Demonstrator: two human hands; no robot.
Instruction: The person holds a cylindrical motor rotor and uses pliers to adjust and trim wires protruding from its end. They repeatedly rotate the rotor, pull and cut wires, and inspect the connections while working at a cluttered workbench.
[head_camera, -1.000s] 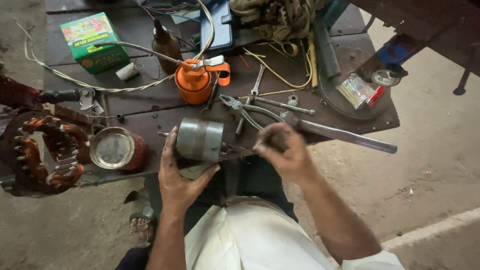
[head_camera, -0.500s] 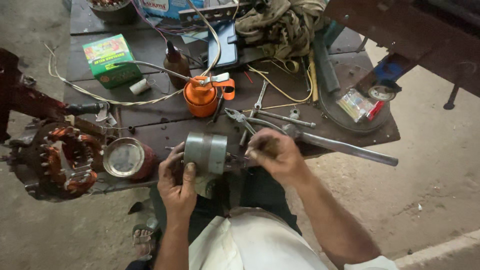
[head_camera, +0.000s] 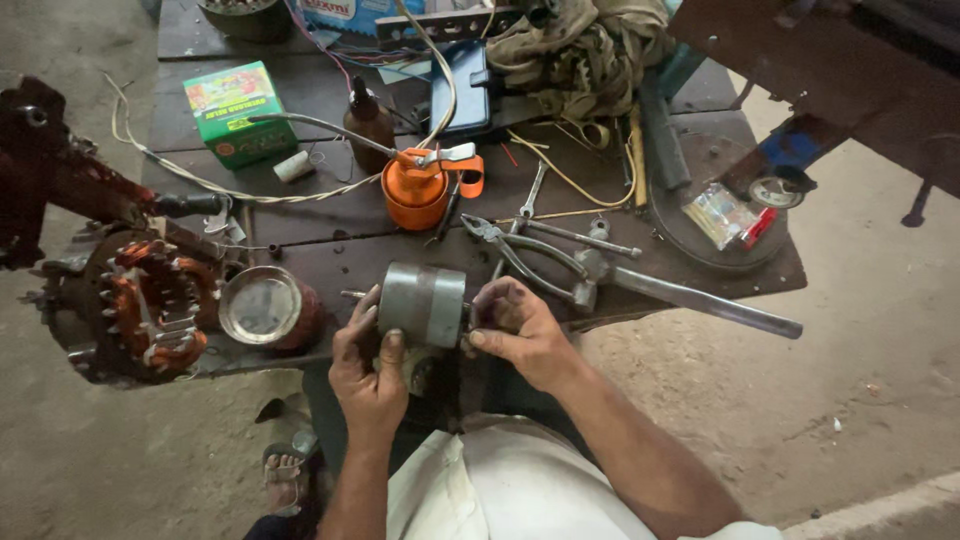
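Observation:
A grey metal rotor cylinder (head_camera: 422, 303) with a thin shaft lies sideways at the near edge of the dark workbench (head_camera: 330, 250). My left hand (head_camera: 368, 368) grips it from below and from its left end. My right hand (head_camera: 520, 332) closes over the right end of the cylinder, fingers curled around the shaft side. Whatever sits under my right fingers is hidden.
A copper-wound stator (head_camera: 150, 300) sits at the left edge beside a round tin (head_camera: 262, 305). Behind the hands are an orange oil can (head_camera: 418, 190), pliers (head_camera: 520, 250), a long pipe wrench (head_camera: 690, 295), a green box (head_camera: 238, 112), a brown bottle (head_camera: 368, 122), cables and rags.
Both hands and the cylinder have kept their place at the bench edge; my right hand has wrapped closer onto the cylinder's right end. The camera has shifted slightly, showing more of the bench's far side.

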